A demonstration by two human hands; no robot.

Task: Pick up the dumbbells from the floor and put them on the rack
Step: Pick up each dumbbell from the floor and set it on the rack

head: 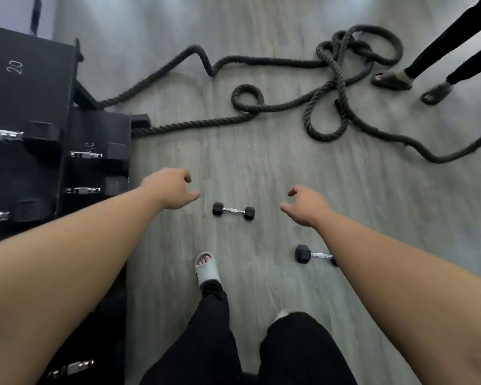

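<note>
1. Black hexagonal heads and a bright chrome handle make up the small dumbbell [233, 211], which lies flat on the floor [289, 168] between the two hands, its bar running left to right.
2. A second dumbbell [311, 254] of the same build lies nearer the person, on the right; one faceted black head and a stretch of knurled chrome bar show, while its far end is hidden behind the right forearm.
3. The left hand [170, 189] hangs above the floor beside the rack, fingers loosely curled and thumb pointing toward the small dumbbell, holding nothing.
4. The right hand [306, 205] hangs on the other side of that dumbbell, fingers spread and bent, also empty and not touching it.
5. The rack [34, 112] stands at the floor's left edge: matt black, stepped shelves, with white numbers 20 and 40 painted on it and several chrome-handled weights resting in its cradles.
6. The floor is pale grey plank with a streaked wood grain.
7. A thick, dark, twisted rope [331, 87] sprawls in loops across the far part of the floor, one end running to the rack's foot.
8. The person wears black trousers and a pale slide sandal [206, 269].
</note>
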